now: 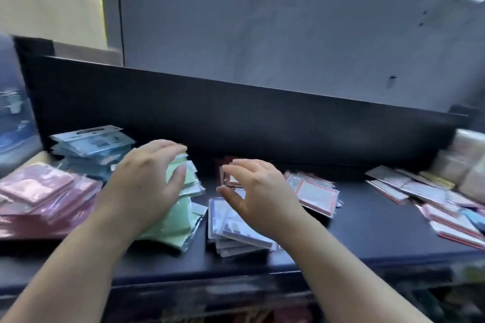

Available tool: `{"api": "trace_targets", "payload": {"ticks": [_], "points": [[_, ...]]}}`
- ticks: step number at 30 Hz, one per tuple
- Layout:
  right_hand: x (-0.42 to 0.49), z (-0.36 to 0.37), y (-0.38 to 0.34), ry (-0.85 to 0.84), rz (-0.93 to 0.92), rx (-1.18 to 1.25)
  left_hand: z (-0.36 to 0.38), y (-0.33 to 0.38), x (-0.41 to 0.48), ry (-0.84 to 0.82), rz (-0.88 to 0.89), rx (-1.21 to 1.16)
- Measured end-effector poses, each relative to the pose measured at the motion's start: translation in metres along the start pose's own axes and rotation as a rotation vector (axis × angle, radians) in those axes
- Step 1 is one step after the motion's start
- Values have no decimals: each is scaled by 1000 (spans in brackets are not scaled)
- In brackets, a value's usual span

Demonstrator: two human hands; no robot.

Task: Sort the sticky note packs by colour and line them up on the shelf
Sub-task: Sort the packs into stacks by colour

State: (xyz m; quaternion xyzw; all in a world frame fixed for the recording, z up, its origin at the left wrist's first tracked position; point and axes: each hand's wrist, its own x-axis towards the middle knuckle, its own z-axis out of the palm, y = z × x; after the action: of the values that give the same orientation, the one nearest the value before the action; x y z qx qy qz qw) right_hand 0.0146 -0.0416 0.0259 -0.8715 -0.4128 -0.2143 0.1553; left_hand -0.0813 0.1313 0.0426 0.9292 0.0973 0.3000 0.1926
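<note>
Head view: left hand (147, 183) grip tight around one green stack (183, 220), right hand (262, 191) grip apart

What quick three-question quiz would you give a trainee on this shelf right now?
1. True or false: the left hand lies on the pile of pale green plastic-wrapped sticky note packs.
2. Which pile lies farthest left on the black shelf? A green packs; B pink plastic-wrapped packs; C orange packs.
3. What lies below the right hand?
Key: 1 true; 2 B; 3 a stack of greyish clear-wrapped packs.
</note>
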Motion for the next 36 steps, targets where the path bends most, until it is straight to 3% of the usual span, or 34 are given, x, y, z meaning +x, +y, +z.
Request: {"api": "trace_targets", "payload": {"ticks": [10, 20, 26, 36], "points": [[-109, -70, 144, 5, 333, -119, 104, 159, 18, -217, 375, -80], [-217, -144, 300, -23, 488, -128, 224, 349, 14, -368, 532, -97], [-255, -169, 369, -42, 525, -75, 283, 429, 21, -536, 552, 67], [-260, -169, 437, -142, 655, -28, 345, 451, 86, -656, 308, 248]]}}
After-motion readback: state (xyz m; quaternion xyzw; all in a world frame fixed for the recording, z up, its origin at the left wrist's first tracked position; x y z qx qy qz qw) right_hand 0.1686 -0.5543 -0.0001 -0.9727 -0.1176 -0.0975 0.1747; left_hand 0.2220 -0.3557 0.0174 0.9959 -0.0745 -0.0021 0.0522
